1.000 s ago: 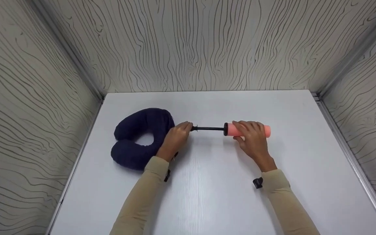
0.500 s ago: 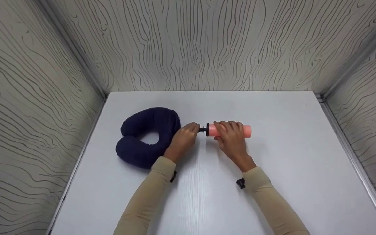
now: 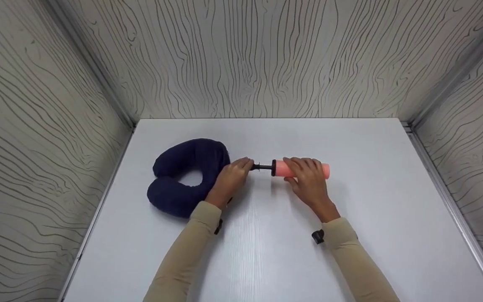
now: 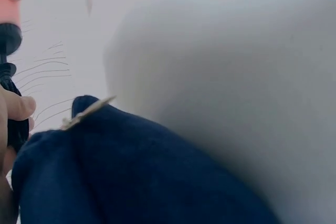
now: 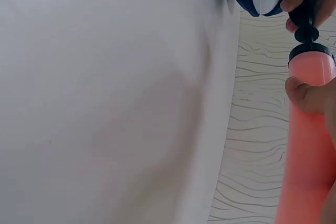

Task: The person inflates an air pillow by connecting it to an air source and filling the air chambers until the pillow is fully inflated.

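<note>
A hand pump with a salmon-pink barrel [image 3: 282, 168] and a black rod [image 3: 266, 167] is held level between the two hands. My left hand [image 3: 232, 176] grips its black handle [image 4: 18, 129], fingers curled round it. Around the pink barrel curls my right hand [image 3: 308, 182], thumb on the near side in the right wrist view. A short length of rod shows between handle and barrel. The navy U-shaped neck pillow [image 3: 176, 195] lies just left of the left hand, which overlaps its right edge. In the left wrist view a pale tag [image 4: 89, 113] sticks out from the pillow.
Under everything is a white tabletop [image 3: 258, 251]. A wood-grain patterned wall [image 3: 241, 58] rises behind its back edge, with similar panels to the left and right. Small black devices, such as one at the right wrist [image 3: 318, 236], sit at both cuffs.
The right hand slid the barrel left until the rod was almost covered, then drew it slightly back right, baring some rod. The left hand kept its grip on the handle.
</note>
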{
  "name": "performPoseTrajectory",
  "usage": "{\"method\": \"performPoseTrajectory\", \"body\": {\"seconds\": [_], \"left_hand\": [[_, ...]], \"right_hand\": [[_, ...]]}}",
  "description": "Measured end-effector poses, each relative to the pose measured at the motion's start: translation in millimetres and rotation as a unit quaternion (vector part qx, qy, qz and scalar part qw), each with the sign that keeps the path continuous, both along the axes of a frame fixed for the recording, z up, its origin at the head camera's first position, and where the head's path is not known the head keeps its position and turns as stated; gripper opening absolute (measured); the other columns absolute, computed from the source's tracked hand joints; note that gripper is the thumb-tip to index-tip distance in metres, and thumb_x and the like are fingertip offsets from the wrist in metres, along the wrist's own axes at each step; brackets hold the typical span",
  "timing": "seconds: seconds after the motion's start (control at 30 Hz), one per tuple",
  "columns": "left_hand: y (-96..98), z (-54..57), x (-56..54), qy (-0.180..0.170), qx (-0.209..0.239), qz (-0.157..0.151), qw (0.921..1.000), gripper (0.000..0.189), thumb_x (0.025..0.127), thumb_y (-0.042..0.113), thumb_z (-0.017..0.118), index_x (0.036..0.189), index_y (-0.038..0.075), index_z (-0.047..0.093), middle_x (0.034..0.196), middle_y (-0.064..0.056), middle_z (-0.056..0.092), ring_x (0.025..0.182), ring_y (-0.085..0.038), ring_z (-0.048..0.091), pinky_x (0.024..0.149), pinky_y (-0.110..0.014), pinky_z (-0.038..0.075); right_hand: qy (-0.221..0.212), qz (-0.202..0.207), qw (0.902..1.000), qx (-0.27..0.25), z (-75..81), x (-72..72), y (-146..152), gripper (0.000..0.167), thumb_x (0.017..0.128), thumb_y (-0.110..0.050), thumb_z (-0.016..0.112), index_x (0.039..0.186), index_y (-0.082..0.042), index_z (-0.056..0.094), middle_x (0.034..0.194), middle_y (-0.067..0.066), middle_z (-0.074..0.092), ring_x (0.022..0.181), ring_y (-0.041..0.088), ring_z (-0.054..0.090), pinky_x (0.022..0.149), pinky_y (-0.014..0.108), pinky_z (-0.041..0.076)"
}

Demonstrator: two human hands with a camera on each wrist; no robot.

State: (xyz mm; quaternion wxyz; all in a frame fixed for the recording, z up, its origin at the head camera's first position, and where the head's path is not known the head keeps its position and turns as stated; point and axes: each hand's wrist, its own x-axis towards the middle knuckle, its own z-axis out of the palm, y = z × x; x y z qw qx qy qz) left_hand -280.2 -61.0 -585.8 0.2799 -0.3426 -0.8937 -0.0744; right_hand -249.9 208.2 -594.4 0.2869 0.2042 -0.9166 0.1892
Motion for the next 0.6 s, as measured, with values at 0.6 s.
{"method": "performPoseTrajectory", "body": {"seconds": [0.6], "left_hand": [[2.1,1.5,4.3,-0.004,-0.013,0.014,0.9998,0.020,0.096,-0.003,0.072,0.116,-0.002,0.075,0.111,-0.012,0.078,0.103,-0.022,0.078,0.088,-0.026,0.066]], "right_hand": [[0.005,-0.006,0.9996,-0.028,-3.5,3.7,29,0.066,0.073,-0.010,0.099,0.134,-0.014,0.074,0.122,0.015,0.077,0.113,0.040,0.067,0.102,0.060,0.049]]}}
